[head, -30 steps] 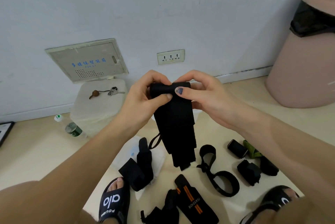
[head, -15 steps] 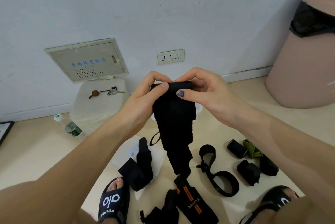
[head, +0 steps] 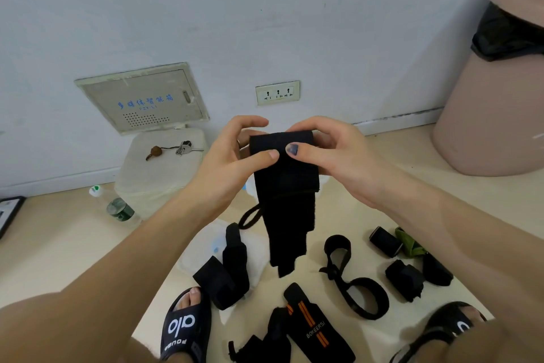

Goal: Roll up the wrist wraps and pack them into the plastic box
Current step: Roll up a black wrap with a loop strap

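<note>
A black wrist wrap (head: 287, 201) hangs in the air in front of me, its top end rolled over. My left hand (head: 232, 162) and my right hand (head: 332, 156) both pinch that rolled top, thumbs on the near side. A thin loop dangles from the wrap's left edge. On the floor below lie more wraps: a black one (head: 223, 271), one with orange stripes (head: 312, 324), a looped strap (head: 350, 280) and small rolled ones (head: 385, 242). A clear plastic piece (head: 203, 248), perhaps the box, lies under the hanging wrap, mostly hidden.
A white lidded container (head: 159, 174) with keys (head: 184, 148) on it stands at the wall, with a bottle (head: 114, 206) beside it. A large pink bin (head: 494, 98) fills the right. My feet in black slides (head: 185, 330) are at the bottom.
The roll at the wrap's top has grown thicker and the hanging tail has risen, now ending higher above the orange-striped wrap. Both hands stayed in place, turning the roll.
</note>
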{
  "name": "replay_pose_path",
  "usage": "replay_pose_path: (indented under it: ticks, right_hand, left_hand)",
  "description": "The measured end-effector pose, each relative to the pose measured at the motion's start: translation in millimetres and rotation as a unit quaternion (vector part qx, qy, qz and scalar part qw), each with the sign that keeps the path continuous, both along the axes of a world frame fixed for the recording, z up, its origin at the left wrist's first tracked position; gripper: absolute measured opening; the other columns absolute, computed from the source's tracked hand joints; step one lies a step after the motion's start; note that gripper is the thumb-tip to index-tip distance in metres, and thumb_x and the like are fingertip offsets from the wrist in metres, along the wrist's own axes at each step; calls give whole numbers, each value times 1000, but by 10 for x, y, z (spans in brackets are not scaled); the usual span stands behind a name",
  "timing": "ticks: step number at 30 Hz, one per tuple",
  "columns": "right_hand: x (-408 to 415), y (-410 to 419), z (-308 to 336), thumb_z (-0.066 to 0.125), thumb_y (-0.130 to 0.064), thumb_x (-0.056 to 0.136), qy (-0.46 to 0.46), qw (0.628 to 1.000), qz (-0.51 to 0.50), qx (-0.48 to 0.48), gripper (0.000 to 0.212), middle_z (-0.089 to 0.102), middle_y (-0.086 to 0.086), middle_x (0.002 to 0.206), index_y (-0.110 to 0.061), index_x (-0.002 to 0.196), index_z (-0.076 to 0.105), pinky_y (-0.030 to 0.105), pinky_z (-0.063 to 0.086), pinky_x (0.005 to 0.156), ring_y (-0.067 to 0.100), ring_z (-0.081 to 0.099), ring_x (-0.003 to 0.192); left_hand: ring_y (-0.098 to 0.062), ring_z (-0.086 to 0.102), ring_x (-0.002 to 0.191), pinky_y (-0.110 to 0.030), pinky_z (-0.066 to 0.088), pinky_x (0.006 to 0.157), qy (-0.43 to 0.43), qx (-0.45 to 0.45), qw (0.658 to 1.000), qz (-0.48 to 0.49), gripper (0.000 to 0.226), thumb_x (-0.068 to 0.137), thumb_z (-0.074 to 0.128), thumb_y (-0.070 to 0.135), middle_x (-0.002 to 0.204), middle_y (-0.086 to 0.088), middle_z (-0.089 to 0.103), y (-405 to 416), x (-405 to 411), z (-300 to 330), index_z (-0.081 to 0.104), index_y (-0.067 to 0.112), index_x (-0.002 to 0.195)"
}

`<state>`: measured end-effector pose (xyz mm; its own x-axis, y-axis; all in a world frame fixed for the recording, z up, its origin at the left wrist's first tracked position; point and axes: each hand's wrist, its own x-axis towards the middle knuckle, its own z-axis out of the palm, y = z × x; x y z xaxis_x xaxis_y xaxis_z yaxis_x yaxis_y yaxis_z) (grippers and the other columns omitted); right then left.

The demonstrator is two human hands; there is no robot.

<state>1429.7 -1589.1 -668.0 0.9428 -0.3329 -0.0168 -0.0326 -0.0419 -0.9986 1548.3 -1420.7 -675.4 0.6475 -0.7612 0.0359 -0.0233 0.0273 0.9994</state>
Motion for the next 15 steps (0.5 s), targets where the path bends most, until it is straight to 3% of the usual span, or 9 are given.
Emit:
replay_pose_path:
  ticks: [3, 8, 11, 15]
  right_hand:
    - [4, -12, -11, 74, -7, 92, -24, 1000, -10, -7, 19, 73, 17, 107, -17, 108, 72, 34, 61, 86, 20, 71, 90]
    - [12, -15, -21, 76, 0, 88, -48, 999, -19, -18, 26, 72, 16, 109, -19, 105, 72, 37, 61, 89, 20, 71, 88]
    - [1, -12, -7, 75, 2, 88, -60, 997, -29, -31, 27, 72, 8, 107, -19, 106, 72, 36, 62, 89, 18, 72, 88]
    - [-16, -27, -9, 75, 0, 89, -38, 998, -29, -46, 30, 71, 7, 113, -19, 111, 69, 42, 61, 91, 24, 74, 94]
  left_hand:
    - [-15, 67, 103, -36, 53, 97, -27, 55, 998, 4, 35, 88, 66, 31, 102, 6, 70, -17, -4, -33, 62, 24, 122]
    - [-24, 66, 108, -45, 50, 102, -49, 92, 995, 12, 37, 94, 52, 51, 111, -4, 70, -29, -24, -1, 65, 25, 117]
    - [-13, 68, 101, -35, 50, 94, -35, 75, 997, 6, 27, 101, 54, 40, 105, 2, 71, -41, -38, -7, 63, 21, 118]
    - [-11, 64, 93, -29, 51, 89, -33, 52, 998, -16, 15, 106, 52, 19, 93, 5, 67, -39, -30, -3, 58, 14, 118]
